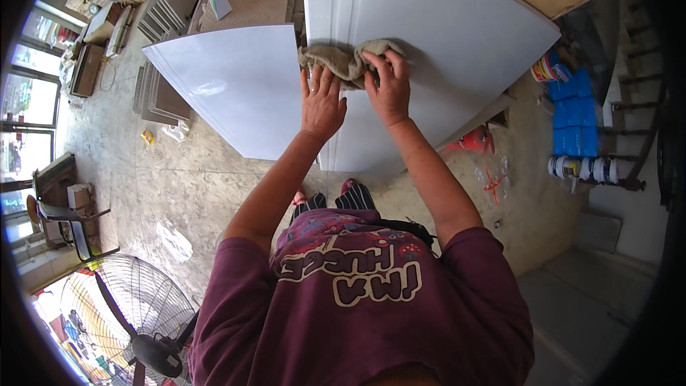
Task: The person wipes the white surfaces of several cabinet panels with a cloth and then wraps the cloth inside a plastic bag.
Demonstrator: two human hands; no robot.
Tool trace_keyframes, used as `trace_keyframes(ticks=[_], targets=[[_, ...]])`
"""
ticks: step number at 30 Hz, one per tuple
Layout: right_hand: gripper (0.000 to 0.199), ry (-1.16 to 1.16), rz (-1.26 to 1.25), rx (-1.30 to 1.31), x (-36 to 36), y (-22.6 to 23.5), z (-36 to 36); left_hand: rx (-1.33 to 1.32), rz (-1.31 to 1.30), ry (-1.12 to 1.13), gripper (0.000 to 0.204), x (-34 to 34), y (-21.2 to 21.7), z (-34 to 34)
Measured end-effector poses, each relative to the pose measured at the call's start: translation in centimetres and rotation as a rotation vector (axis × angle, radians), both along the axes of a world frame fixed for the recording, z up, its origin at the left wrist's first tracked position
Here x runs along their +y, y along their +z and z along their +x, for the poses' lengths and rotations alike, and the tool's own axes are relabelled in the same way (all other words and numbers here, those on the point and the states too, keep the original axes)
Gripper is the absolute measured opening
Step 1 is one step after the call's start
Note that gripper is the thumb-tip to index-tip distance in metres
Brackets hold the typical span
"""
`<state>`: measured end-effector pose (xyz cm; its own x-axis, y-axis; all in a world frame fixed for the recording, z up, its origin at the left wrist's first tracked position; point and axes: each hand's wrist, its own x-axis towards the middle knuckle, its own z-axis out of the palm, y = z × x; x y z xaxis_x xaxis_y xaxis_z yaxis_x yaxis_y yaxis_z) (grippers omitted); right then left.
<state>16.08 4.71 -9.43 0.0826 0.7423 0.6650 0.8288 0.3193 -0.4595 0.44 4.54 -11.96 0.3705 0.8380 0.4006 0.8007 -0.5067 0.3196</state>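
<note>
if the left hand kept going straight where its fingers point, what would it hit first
The bunched grey-brown cloth, right at the left hand's fingertips. Past it, the line seems to run on over the white grooved panel, though depth is hard to judge.

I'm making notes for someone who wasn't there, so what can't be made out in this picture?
All in the head view:
White panel, patch under the cloth: hidden by the cloth.
The panel's far end: cut off by the top edge.
Striped trousers: mostly hidden by the shirt.
Fan: bottom cut off by the lower edge.
</note>
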Motion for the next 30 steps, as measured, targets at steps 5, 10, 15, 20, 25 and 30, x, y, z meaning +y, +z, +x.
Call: trace_keyframes(ticks=[5,10,15,20,25,30], targets=[[0.036,0.048,-0.086,0.024,-1.5,-2.6,0.2,-0.037,-0.133,0.027,0.065,-2.2,-2.7,0.5],[0.037,0.088,-0.252,0.05,-2.6,-5.0,0.3,-0.159,-0.233,0.071,0.061,-3.6,-5.3,1.2],[0.033,0.111,-0.154,0.088,-2.5,-4.6,-0.3,-0.425,-0.246,0.037,0.073,-4.0,-5.9,2.1],[0.033,0.105,-0.132,0.148,-1.7,-2.2,0.2,-0.427,-0.233,0.079,0.078,-3.4,-4.7,2.8],[0.034,-0.05,-0.097,0.146,-3.0,-1.6,4.5,-0.309,-0.209,-0.065,0.075,-3.7,-2.6,6.2],[0.034,-0.221,0.031,0.118,-3.9,-0.6,12.0,-0.318,-0.142,-0.209,0.074,-4.1,-0.6,12.0]])
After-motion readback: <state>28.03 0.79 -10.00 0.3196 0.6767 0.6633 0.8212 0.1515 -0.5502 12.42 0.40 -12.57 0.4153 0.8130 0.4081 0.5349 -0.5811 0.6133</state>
